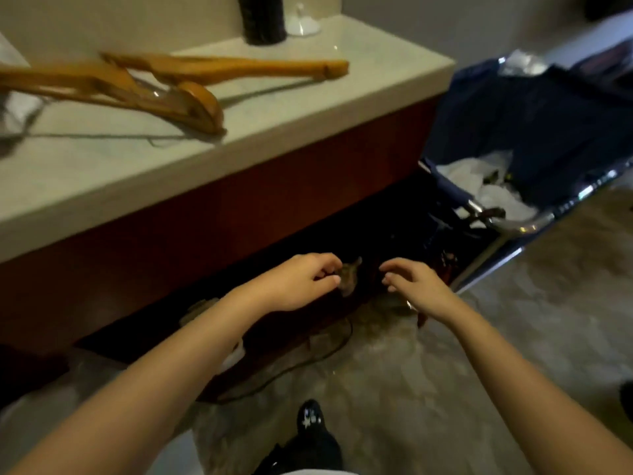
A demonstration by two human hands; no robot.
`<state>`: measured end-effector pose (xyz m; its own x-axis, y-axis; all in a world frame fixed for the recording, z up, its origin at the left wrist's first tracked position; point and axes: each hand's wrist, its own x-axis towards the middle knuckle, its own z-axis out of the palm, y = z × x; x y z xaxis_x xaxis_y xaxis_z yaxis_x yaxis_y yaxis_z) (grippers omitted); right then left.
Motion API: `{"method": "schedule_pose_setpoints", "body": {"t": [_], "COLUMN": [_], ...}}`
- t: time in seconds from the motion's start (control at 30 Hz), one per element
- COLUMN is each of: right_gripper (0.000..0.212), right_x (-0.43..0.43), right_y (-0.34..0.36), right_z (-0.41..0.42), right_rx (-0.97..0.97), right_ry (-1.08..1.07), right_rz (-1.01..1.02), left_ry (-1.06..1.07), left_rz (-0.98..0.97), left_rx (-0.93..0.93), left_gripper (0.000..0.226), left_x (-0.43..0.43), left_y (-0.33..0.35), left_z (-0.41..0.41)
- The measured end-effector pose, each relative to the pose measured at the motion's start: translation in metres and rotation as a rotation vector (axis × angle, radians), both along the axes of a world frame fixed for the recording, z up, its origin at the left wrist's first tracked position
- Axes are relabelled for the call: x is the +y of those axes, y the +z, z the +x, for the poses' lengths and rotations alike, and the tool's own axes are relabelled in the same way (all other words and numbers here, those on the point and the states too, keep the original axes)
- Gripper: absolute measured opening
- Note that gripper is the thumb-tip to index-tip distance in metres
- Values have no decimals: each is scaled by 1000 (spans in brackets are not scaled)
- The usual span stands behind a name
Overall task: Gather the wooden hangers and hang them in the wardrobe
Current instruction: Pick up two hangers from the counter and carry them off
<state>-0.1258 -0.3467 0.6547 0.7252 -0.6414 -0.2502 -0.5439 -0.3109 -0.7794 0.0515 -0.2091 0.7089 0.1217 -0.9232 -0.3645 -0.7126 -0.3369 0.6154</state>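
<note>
1. The wooden hangers (191, 77) lie in a loose, overlapping pile on the pale counter (274, 108), at the far left of the scene; their metal hooks are tangled among the wood; no hand touches them.
2. A black cylinder (262, 20) stands at the far edge of the counter, with a clear glass piece (303, 22) just beside it on the right.
3. The left hand (301, 282) reaches low, in front of the counter's dark wooden base; its fingers (329, 265) are curled with the tips at a small brownish object (349, 277); I cannot tell whether they grasp it or only touch it, and the object is too dim to name.
4. The right hand (418, 286) hovers near, just to the right of that object; its fingers (394, 269) are loosely bent and released, holding nothing.
5. A blue cart (548, 125) with a metal frame stands to the right of the counter; white crumpled material (486, 186) lies inside it.
6. A dark cable (308, 365) loops over the mottled floor (445, 389) below the arms; a black shoe (310, 416) shows at the near edge.
</note>
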Motion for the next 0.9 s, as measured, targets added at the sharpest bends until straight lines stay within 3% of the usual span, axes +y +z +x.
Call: {"method": "schedule_pose_setpoints", "body": {"t": [0.33,0.5,0.67,0.9], "right_gripper": [20,22,23,52], "right_x": [-64,-91,-113,-106], "right_y": [155,194,209,197], "right_z": [135,192,255,319], "right_rx": [-357,-354,-301,-235], "right_ry": [211,326,526,841], "right_rz": [-303,-380,-433,-633], "left_ry": [17,101,328,577], "left_rz": [-386,-378,-282,-98], "left_rx": [-364,-529,-598,-490], "left_gripper": [39,42,46,54], "left_x": [-38,-53,-62,-61], "left_y": [144,173,180,174], "left_z": [96,138,190,225]}}
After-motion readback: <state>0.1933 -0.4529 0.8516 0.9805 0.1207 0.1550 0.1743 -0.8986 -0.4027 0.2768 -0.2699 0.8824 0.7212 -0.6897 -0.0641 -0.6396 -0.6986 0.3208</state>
